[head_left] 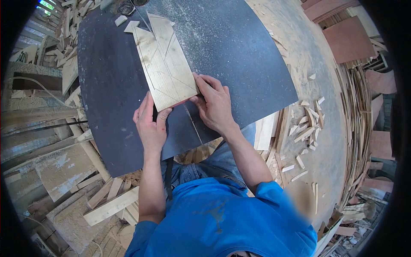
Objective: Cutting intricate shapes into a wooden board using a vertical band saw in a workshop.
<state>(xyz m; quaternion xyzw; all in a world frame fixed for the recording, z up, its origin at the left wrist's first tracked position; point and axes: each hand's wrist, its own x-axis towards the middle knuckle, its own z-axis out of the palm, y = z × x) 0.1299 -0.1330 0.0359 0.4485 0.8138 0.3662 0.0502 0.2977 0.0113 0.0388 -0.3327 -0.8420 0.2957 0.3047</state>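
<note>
A pale wooden board (165,64) with pencilled lines lies flat on a dark saw table (244,55). Its far end has angled cuts, with a narrow slit running into it beside a thin saw blade (144,19). My left hand (150,122) grips the near left corner, thumb along the near edge and fingers against the side. At the near right corner, my right hand (214,103) holds the board between thumb and fingers. The near edge looks reddish. Both hands stay at the end away from the blade.
Round machine parts (125,8) stand by the blade, and a small wood offcut (120,20) lies near it. A slot (193,124) runs through the table toward me. Scrap wood (113,205) is heaped at left; small offcuts (306,124) and stacked strips (353,111) lie at right.
</note>
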